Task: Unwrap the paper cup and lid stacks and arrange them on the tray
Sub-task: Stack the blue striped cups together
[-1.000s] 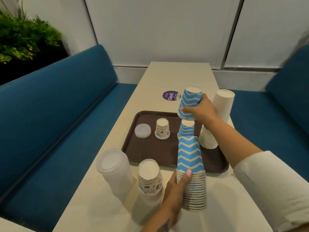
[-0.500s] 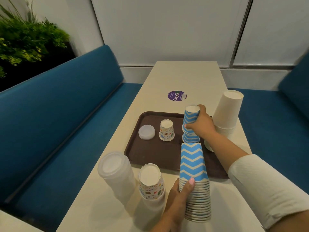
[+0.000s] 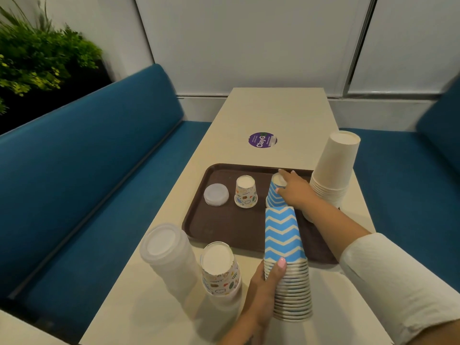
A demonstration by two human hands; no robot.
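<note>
now both hands [image 3: 293, 189] on chevron cups [image 3: 275, 195]

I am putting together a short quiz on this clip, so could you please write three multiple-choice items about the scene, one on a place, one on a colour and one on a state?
1. Where does the single clear plastic lid lie?
A. at the left of the brown tray
B. on the blue bench
C. on top of the plain white cup stack

2. What colour is the zigzag on the cup stack that the left hand holds?
A. red
B. blue
C. green

3. How do the cups on the tray stand?
A. mouth up
B. on their sides
C. upside down

Answers:
1 A: the lid rests on the tray's left part, beside the cartoon-print cup.
2 B: blue and white chevrons cover the top cup.
3 C: the closed bases face up, also on the cup under the right hand.
</note>
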